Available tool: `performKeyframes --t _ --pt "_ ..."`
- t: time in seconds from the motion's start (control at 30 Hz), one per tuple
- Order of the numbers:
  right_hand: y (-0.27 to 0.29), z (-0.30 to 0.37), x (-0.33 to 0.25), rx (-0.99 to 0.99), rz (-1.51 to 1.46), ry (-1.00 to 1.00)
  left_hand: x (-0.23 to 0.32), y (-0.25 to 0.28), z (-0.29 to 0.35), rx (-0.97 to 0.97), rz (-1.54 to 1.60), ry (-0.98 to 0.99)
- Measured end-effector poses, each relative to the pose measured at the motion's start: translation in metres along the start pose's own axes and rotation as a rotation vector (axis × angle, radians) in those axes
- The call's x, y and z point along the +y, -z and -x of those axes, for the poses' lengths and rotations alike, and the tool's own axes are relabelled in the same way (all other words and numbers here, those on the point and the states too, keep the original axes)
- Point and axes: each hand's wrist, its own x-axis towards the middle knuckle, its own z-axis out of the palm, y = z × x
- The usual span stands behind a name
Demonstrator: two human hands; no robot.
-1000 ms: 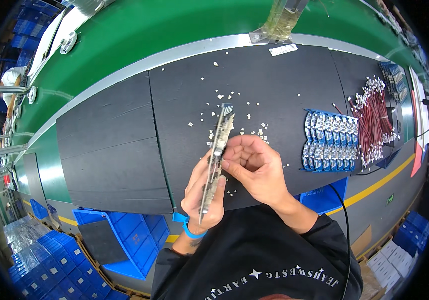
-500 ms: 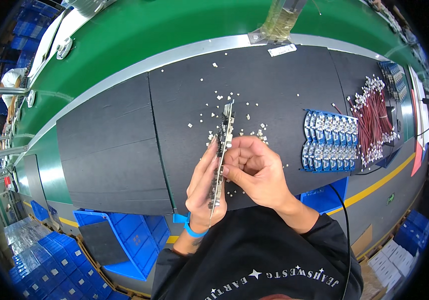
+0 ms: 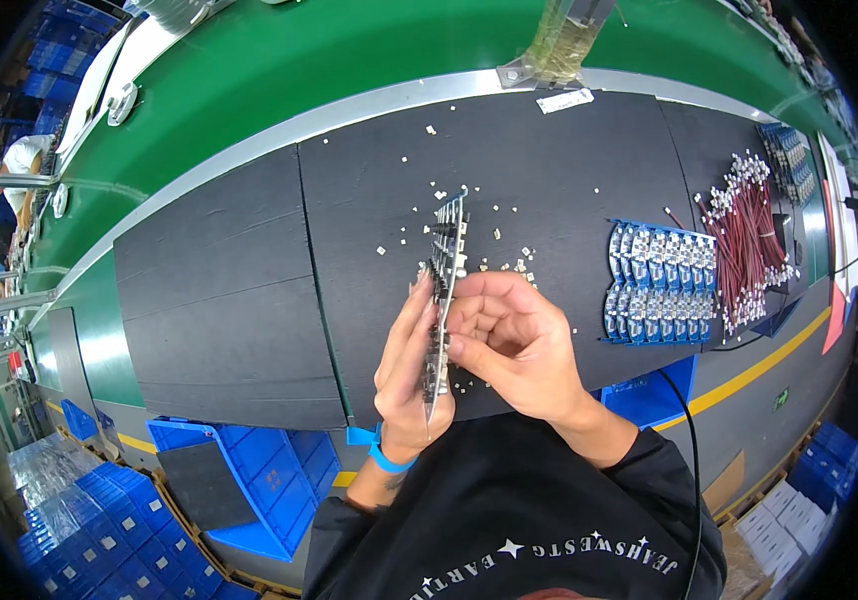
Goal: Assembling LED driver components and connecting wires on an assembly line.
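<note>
A circuit board panel (image 3: pixel 446 285) stands on edge between my hands above the black mat, its thin side toward me. My left hand (image 3: pixel 407 370) is closed along its left face, fingers behind it. On the opposite face, the thumb and curled fingers of my right hand (image 3: pixel 517 340) pinch at the board's components; whether a small part is between them is hidden. Small white connector pieces (image 3: pixel 521 266) lie scattered on the mat around and beyond the board. A blue band (image 3: pixel 389 460) circles my left wrist.
To the right lie blue circuit board panels (image 3: pixel 659 283) in rows, then a heap of red-brown wires (image 3: pixel 744 245) with white plugs. Blue crates (image 3: pixel 259 485) stand below the table's front edge. A post (image 3: pixel 564 45) rises at the back. A black cable (image 3: pixel 694 440) hangs at the right.
The board has tilted slightly, showing more of its left face at the top. Both hands have stayed nearly in place, with the right thumb still against the board.
</note>
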Motion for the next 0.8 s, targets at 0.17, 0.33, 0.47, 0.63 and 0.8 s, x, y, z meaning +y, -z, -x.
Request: performKeyframes --t 0.17,0.33,0.47,0.63,0.8 --pt "0.003 -0.001 0.002 -0.004 0.007 -0.007 0.000 0.001 -0.001 -0.017 0.000 0.003" --pt "0.002 -0.006 0.000 -0.003 -0.017 -0.001 0.001 -0.003 0.001 0.039 -0.043 0.013" --pt "0.005 -0.004 0.001 -0.023 0.019 0.043 0.000 -0.005 -0.005 0.066 -0.119 -0.108" --pt "-0.001 0.000 -0.006 -0.010 -0.069 0.024 -0.003 -0.002 -0.004 0.041 -0.132 -0.087" --pt "-0.003 0.002 -0.010 -0.031 -0.103 0.015 -0.005 -0.004 -0.004 0.046 -0.160 -0.127"
